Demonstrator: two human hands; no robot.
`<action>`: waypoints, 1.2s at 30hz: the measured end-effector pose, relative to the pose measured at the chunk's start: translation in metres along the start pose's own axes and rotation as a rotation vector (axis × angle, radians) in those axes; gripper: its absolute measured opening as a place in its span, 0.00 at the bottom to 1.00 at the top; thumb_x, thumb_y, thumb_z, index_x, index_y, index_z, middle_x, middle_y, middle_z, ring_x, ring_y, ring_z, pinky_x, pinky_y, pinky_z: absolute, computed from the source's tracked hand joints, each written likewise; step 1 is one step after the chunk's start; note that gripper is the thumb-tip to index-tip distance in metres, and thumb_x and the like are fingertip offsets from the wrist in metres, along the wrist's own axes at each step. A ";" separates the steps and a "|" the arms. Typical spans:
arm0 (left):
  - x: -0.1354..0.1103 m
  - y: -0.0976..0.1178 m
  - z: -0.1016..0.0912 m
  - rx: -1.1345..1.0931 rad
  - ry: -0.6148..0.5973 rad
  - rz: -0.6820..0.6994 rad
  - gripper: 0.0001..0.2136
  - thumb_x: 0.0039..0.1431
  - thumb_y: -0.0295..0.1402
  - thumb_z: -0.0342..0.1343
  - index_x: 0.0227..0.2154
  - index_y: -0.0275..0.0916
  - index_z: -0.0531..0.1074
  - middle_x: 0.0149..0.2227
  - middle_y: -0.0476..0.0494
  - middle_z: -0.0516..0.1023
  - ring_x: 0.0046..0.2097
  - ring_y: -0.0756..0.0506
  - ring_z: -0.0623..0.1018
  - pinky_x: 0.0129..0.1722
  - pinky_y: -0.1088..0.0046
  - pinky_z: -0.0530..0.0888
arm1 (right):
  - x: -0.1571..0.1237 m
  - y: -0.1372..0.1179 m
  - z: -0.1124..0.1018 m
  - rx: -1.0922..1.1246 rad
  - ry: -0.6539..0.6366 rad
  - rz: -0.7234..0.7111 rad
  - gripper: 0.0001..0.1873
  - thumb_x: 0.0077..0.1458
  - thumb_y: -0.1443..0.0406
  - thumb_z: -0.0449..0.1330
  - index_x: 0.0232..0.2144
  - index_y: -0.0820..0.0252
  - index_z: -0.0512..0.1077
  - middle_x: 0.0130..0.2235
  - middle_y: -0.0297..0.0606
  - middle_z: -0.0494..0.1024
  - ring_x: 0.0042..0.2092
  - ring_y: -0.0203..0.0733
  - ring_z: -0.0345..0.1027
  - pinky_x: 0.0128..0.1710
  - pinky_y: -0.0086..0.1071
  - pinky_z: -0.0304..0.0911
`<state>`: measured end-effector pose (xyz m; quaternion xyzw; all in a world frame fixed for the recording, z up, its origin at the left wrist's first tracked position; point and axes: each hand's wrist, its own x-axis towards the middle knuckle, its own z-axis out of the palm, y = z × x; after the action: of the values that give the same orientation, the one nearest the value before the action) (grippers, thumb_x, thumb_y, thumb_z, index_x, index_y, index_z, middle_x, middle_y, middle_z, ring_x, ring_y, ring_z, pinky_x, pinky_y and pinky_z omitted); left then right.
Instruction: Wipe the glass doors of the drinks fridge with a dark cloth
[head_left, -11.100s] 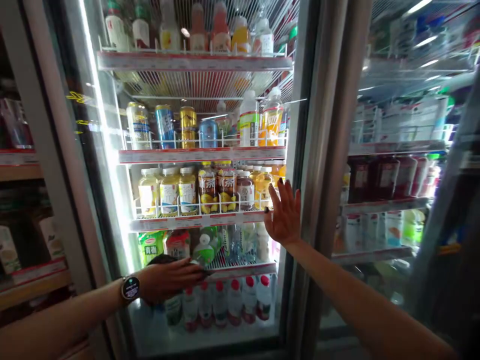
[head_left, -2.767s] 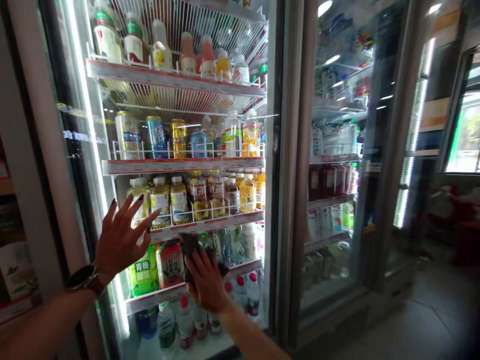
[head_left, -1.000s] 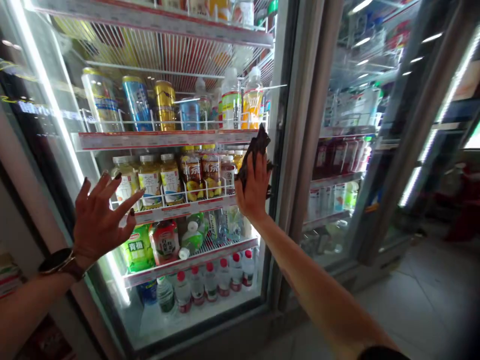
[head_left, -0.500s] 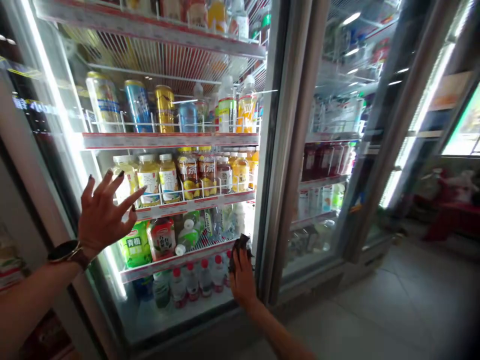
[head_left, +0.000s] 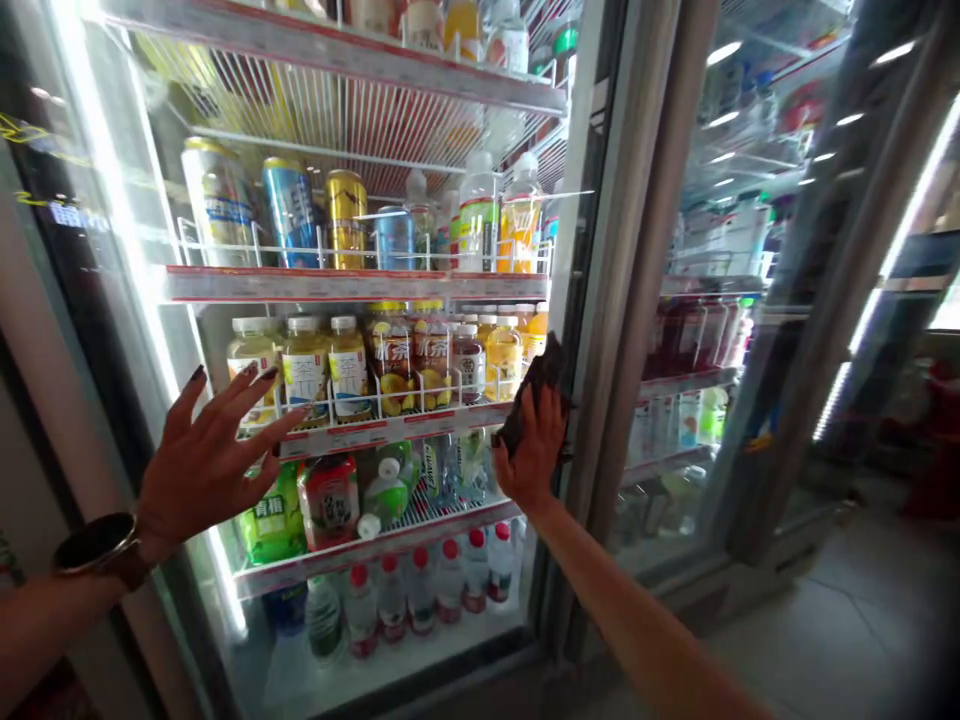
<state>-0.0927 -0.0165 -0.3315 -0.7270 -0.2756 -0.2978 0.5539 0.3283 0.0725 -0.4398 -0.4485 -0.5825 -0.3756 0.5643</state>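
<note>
While left hand [head_left: 210, 455] splays on glass [head_left: 450, 130], right hand [head_left: 536, 455] presses cloth [head_left: 538, 382].

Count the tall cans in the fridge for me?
3, side by side on the second shelf: silver can left, blue can middle, gold can right. More may hide behind.

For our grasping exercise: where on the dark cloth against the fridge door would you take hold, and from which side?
Probably the free upper corner of the dark cloth, which sticks out above the right hand pinning it flat to the fridge door. Come from above on the room side and pinch that edge: the glass blocks any approach from behind.
</note>
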 end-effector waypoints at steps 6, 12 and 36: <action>0.002 0.000 -0.001 -0.083 0.024 0.002 0.41 0.57 0.28 0.63 0.71 0.59 0.56 0.73 0.41 0.58 0.71 0.33 0.65 0.73 0.47 0.57 | -0.205 -0.032 -0.030 0.032 -0.358 -0.011 0.47 0.65 0.56 0.52 0.76 0.62 0.35 0.77 0.55 0.40 0.76 0.71 0.38 0.63 0.70 0.59; 0.002 0.001 -0.002 -0.068 0.006 -0.015 0.39 0.58 0.29 0.61 0.71 0.58 0.56 0.71 0.40 0.62 0.71 0.34 0.65 0.72 0.46 0.59 | -0.210 -0.054 -0.042 0.094 -0.477 -0.103 0.48 0.63 0.58 0.54 0.76 0.59 0.35 0.76 0.53 0.46 0.75 0.69 0.44 0.65 0.68 0.60; -0.002 0.001 0.006 -0.052 0.025 -0.014 0.34 0.61 0.33 0.59 0.70 0.52 0.59 0.71 0.38 0.62 0.74 0.37 0.58 0.73 0.47 0.56 | -0.133 -0.125 0.007 0.345 -0.501 -1.154 0.31 0.64 0.65 0.54 0.68 0.58 0.63 0.73 0.32 0.61 0.74 0.37 0.50 0.71 0.41 0.54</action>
<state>-0.0926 -0.0106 -0.3347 -0.7356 -0.2659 -0.3176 0.5361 0.2029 0.0272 -0.5637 -0.0409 -0.8956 -0.4034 0.1829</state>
